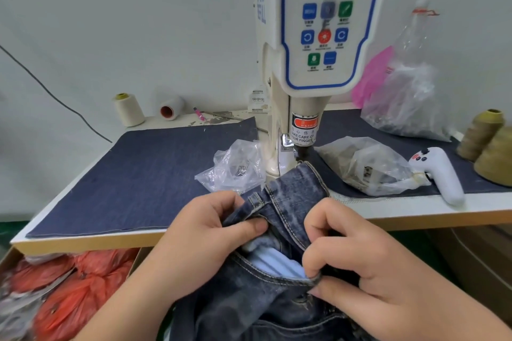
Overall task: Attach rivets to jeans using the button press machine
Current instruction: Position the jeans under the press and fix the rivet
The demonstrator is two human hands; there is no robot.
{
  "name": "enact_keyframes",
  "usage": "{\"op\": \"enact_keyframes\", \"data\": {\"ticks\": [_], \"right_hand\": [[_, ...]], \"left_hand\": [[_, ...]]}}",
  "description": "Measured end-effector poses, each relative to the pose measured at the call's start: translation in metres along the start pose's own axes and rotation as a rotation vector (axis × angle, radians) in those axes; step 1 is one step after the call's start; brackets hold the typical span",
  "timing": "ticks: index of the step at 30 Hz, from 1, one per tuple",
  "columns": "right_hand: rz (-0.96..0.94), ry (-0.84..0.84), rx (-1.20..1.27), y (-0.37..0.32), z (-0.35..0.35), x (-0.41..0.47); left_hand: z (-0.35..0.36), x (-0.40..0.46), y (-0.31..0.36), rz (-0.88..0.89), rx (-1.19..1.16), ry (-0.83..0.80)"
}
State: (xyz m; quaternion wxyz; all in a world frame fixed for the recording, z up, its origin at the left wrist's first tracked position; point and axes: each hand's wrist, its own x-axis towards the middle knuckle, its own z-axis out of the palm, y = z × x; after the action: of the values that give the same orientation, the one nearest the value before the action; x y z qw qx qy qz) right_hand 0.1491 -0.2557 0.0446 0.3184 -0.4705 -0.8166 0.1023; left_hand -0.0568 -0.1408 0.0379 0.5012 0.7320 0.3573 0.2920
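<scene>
Dark blue jeans [291,196] lie bunched at the table's front edge, the waistband end reaching toward the base of the white button press machine [318,36]. My left hand [210,230] pinches the denim near a belt loop. My right hand [368,266] grips the pocket edge, where pale lining shows. The press head with its warning label [304,130] hangs just behind the waistband. A clear bag holding metal pieces [238,169] rests left of the machine base, and a second clear bag of hardware [365,166] rests to the right.
A denim mat [138,174] covers the white table. Thread cones [128,109] stand at the back left, olive cones [487,144] at the far right. A white handheld controller [440,171] lies right. Red bags [77,293] fill a box below the table.
</scene>
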Motion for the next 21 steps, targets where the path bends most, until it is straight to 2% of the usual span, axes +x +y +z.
{"op": "enact_keyframes", "data": {"ticks": [5, 10, 15, 18, 21], "right_hand": [[0.029, 0.053, 0.110, 0.007, 0.003, -0.006], [0.061, 0.132, 0.090, 0.010, 0.004, -0.012], [0.101, 0.156, 0.124, 0.006, 0.006, -0.012], [0.124, 0.164, 0.126, 0.005, 0.007, -0.011], [0.136, 0.169, 0.140, 0.006, 0.006, -0.010]], "left_hand": [[0.010, 0.000, -0.004, 0.130, 0.332, 0.236], [0.014, -0.011, -0.002, 0.217, 0.466, 0.053], [0.020, -0.012, 0.009, 0.618, 0.807, 0.077], [0.024, -0.008, 0.011, 0.617, 0.917, 0.112], [0.020, -0.011, 0.006, 0.595, 0.774, 0.052]]}}
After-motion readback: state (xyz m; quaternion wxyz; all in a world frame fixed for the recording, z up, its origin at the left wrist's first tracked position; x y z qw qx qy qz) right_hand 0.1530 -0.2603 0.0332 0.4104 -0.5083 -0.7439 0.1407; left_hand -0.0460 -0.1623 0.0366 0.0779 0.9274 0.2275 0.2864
